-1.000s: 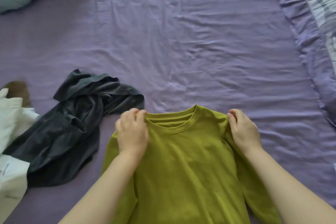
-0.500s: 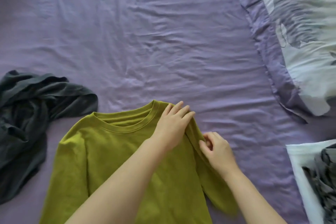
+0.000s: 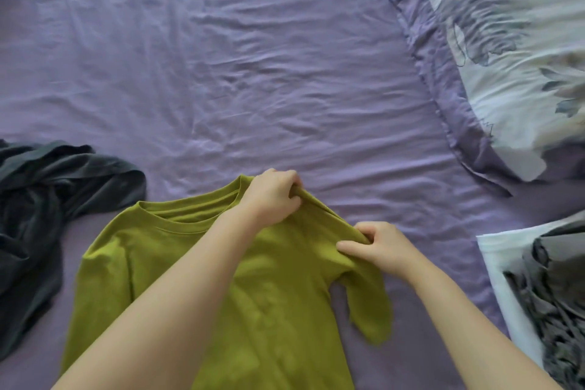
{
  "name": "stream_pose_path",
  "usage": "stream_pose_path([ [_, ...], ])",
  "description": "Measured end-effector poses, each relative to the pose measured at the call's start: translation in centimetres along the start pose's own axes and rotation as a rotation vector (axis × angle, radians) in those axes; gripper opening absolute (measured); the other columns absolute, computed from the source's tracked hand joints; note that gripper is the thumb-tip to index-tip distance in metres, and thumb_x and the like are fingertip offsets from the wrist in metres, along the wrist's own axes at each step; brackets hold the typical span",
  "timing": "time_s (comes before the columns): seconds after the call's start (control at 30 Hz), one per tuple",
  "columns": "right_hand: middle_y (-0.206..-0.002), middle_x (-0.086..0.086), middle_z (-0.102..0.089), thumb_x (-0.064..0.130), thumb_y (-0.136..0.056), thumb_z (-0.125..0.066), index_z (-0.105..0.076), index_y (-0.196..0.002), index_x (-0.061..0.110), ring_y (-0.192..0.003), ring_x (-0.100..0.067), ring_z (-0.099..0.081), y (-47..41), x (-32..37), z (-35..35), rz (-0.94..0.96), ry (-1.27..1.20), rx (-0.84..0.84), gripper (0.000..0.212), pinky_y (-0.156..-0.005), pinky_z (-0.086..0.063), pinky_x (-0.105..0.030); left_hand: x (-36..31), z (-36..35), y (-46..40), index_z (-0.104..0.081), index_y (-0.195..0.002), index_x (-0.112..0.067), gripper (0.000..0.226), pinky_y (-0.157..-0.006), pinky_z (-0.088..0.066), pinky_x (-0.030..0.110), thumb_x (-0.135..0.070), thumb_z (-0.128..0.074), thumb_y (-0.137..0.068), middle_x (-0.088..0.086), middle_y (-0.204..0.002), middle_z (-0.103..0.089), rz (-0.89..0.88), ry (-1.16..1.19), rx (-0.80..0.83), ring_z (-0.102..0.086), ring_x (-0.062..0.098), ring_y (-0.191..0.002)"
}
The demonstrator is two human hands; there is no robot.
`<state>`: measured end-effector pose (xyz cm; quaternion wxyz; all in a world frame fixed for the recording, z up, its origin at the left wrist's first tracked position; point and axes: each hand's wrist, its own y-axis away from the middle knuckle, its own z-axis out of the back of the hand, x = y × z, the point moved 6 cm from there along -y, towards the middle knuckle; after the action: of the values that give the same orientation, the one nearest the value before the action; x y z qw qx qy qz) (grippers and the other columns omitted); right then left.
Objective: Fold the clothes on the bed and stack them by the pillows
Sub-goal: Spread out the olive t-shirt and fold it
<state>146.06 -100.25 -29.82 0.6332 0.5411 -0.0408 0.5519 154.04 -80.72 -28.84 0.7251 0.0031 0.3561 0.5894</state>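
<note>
Head view gives me both hands on one olive-green long-sleeved top (image 3: 196,266) spread front-up on the bed. I see my left hand (image 3: 272,196) reaching across, its fingers (image 3: 292,179) curled round a pinch of cloth at the top's right shoulder, just beside the neckline. My right hand (image 3: 381,245) is lower on the same shoulder seam, near where the sleeve begins, with thumb and fingers clamped on a fold of fabric; the cloth between my two hands is raised into a ridge. The right sleeve (image 3: 370,310) hangs down flat on the purple bedsheet (image 3: 240,79). I can read no label, brand or writing anywhere on the top.

Outward from there I count one dark grey garment (image 3: 41,209) lying crumpled to the left, just beside the top's left shoulder. At the right edge lies one rumpled grey patterned cloth (image 3: 560,294) on something white (image 3: 503,266). One floral duvet (image 3: 493,41) with a purple border fills the upper right corner.
</note>
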Motion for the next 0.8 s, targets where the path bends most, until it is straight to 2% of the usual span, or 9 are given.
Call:
stream_pose_path([
  [0.17, -0.053, 0.01, -0.044, 0.03, -0.073, -0.078, -0.056, -0.062, 0.01, -0.055, -0.006, -0.041, 1.2, -2.5, 2.4, -0.061, -0.081, -0.029, 0.033, -0.053, -0.032, -0.025, 0.6, 2.2, -0.3, -0.061, -0.102, -0.017, 0.016, -0.085, -0.037, 0.035, -0.015, -0.058, -0.087, 0.001, -0.107, -0.065, 0.125, 0.062, -0.292, -0.052, 0.027, -0.104],
  [0.27, -0.062, 0.007, -0.052, 0.018, -0.074, -0.078, -0.054, -0.069, 0.016, -0.064, -0.017, -0.049, 1.2, -3.5, 5.9, -0.057, -0.112, -0.384, 0.024, -0.061, -0.038, -0.028, 0.4, 2.2, -0.5, -0.063, -0.103, -0.018, 0.016, -0.097, -0.032, 0.035, -0.021, -0.06, -0.088, 0.001, -0.108, -0.064, 0.151, -0.046, -0.373, -0.048, 0.027, -0.107],
  [0.33, -0.075, 0.001, -0.057, 0.019, -0.077, -0.075, -0.056, -0.085, 0.018, -0.078, -0.027, -0.057, 1.9, -3.8, 7.6, -0.104, -0.003, -0.661, 0.021, -0.071, -0.041, -0.036, 0.2, 1.6, -0.1, -0.062, -0.106, -0.021, 0.019, -0.11, -0.021, 0.041, -0.025, -0.062, -0.087, 0.001, -0.115, -0.059, 0.206, -0.104, -0.407, -0.041, 0.026, -0.118],
  [0.4, -0.079, 0.002, -0.057, 0.024, -0.08, -0.072, -0.057, -0.097, 0.017, -0.084, -0.03, -0.058, 2.4, -3.7, 7.8, -0.112, 0.074, -0.803, 0.025, -0.076, -0.042, -0.039, -0.1, 0.6, 0.9, -0.059, -0.111, -0.022, 0.027, -0.116, -0.01, 0.046, -0.027, -0.065, -0.085, 0.002, -0.126, -0.051, 0.264, -0.167, -0.419, -0.033, 0.026, -0.13],
  [0.47, -0.079, 0.003, -0.056, 0.027, -0.083, -0.069, -0.056, -0.104, 0.016, -0.084, -0.032, -0.059, 2.6, -3.6, 7.3, -0.088, 0.098, -0.821, 0.027, -0.072, -0.04, -0.038, -0.8, -0.2, 2.4, -0.062, -0.11, -0.017, 0.034, -0.115, -0.016, 0.053, -0.021, -0.072, -0.077, 0.009, -0.129, -0.052, 0.224, -0.234, -0.477, -0.038, 0.032, -0.131],
  [0.53, -0.083, -0.003, -0.06, 0.025, -0.086, -0.065, -0.055, -0.107, 0.014, -0.085, -0.035, -0.059, 2.7, -3.5, 6.7, -0.045, 0.145, -0.805, 0.026, -0.066, -0.037, -0.037, -2.1, -2.0, 3.9, -0.068, -0.104, -0.013, 0.038, -0.107, -0.032, 0.059, -0.014, -0.077, -0.067, 0.014, -0.122, -0.06, 0.0, -0.293, -0.542, -0.052, 0.036, -0.122],
  [0.63, -0.1, -0.012, -0.066, 0.022, -0.087, -0.064, -0.058, -0.107, 0.01, -0.085, -0.04, -0.062, 2.8, -2.5, 7.1, 0.057, 0.356, -0.815, 0.024, -0.063, -0.044, -0.041, -3.4, -6.4, 5.1, -0.061, -0.125, -0.026, 0.047, -0.108, -0.03, 0.06, -0.038, -0.067, -0.08, 0.008, -0.142, -0.049, -0.216, -0.443, -0.293, -0.04, 0.032, -0.135],
  [0.73, -0.092, -0.011, -0.068, 0.022, -0.082, -0.07, -0.062, -0.099, 0.008, -0.066, -0.039, -0.064, 2.9, -1.4, 8.5, 0.127, 0.616, -0.862, 0.023, -0.05, -0.046, -0.039, -1.6, -8.3, 4.4, -0.013, -0.149, -0.04, 0.074, -0.112, 0.01, 0.057, -0.075, -0.018, -0.083, -0.001, -0.159, 0.004, -0.015, -0.377, -0.082, 0.009, 0.024, -0.147],
  [0.8, -0.078, -0.013, -0.065, 0.02, -0.078, -0.075, -0.064, -0.09, 0.006, -0.054, -0.036, -0.061, 3.3, -1.1, 9.7, 0.16, 0.772, -0.947, 0.021, -0.041, -0.043, -0.034, -0.9, -8.6, 3.7, 0.006, -0.148, -0.041, 0.089, -0.108, 0.019, 0.057, -0.085, -0.008, -0.072, -0.001, -0.156, 0.019, 0.034, -0.387, -0.055, 0.023, 0.022, -0.144],
])
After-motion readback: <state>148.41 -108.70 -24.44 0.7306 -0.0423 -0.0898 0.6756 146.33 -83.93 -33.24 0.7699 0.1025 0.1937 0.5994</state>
